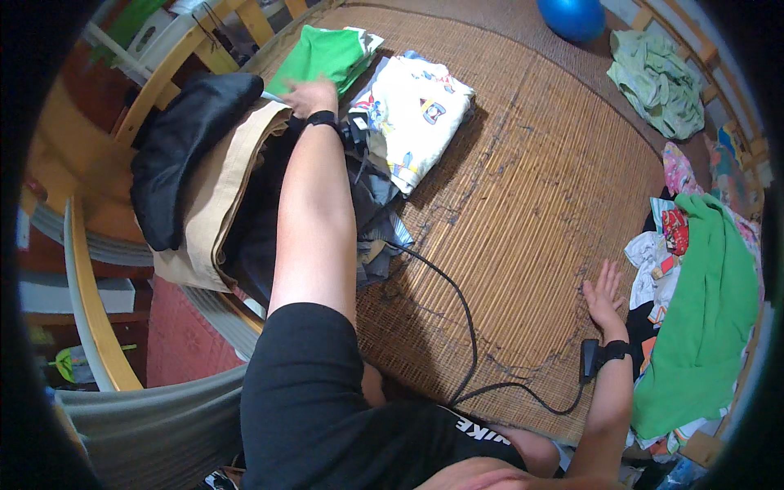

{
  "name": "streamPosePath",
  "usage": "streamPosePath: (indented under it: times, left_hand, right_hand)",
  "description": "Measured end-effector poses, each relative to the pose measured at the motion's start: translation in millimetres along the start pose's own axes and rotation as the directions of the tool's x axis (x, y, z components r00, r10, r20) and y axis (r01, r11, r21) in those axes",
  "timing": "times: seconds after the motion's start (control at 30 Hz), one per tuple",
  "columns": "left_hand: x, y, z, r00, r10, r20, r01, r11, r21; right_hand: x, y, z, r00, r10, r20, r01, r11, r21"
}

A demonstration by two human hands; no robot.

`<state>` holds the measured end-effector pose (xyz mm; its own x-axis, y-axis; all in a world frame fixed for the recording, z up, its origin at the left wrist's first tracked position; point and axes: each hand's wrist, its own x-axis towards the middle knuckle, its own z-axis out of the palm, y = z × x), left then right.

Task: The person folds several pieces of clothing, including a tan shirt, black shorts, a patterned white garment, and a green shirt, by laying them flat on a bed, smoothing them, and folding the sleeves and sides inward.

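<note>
My left hand (310,95) reaches far forward and rests on a folded green garment (324,54) at the far left of a woven bamboo mat (523,188). Whether its fingers grip the cloth cannot be told. Beside it lies a folded white shirt with cartoon prints (412,110) on a stack of darker folded clothes (377,220). My right hand (603,292) lies flat on the mat with fingers spread, holding nothing, next to a heap of unfolded clothes (694,278) topped by a green garment. Both wrists carry black bands, and a black cable (457,302) runs across the mat.
Folded tan trousers (216,188) and a black garment (184,143) lie at the mat's left edge. A blue ball (572,16) and a crumpled pale green cloth (657,73) sit at the far right. Wooden rails (90,302) border the bed on the left.
</note>
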<state>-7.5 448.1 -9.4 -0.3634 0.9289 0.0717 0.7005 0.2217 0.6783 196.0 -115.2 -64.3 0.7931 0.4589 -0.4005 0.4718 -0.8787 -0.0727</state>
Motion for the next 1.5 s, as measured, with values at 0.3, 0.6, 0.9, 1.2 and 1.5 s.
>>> streamPosePath:
  times: [0.3,0.6,0.9,1.2,1.5]
  left_hand:
    - [19,-10,43,0.782,0.396,0.481,-0.595,0.705,0.387]
    - [54,-18,45,0.803,0.396,0.444,-0.577,0.701,0.418]
    - [-81,53,2,0.530,0.756,0.384,-0.357,0.610,-0.707]
    - [-307,17,-153,0.012,0.589,0.808,0.301,0.769,-0.565]
    - [-288,-52,-166,0.174,0.535,0.826,0.360,0.747,-0.560]
  right_hand:
    - [-3,22,1,1.000,0.023,0.008,-0.024,0.999,0.041]
    - [-9,7,-4,0.997,0.029,0.072,-0.034,0.997,0.070]
    - [-4,-12,-21,0.998,-0.058,0.033,0.055,0.994,0.091]
    - [-33,34,-62,0.996,0.070,-0.051,-0.046,0.927,0.373]
    - [-146,81,-157,-0.052,0.543,-0.838,-0.448,0.737,0.506]
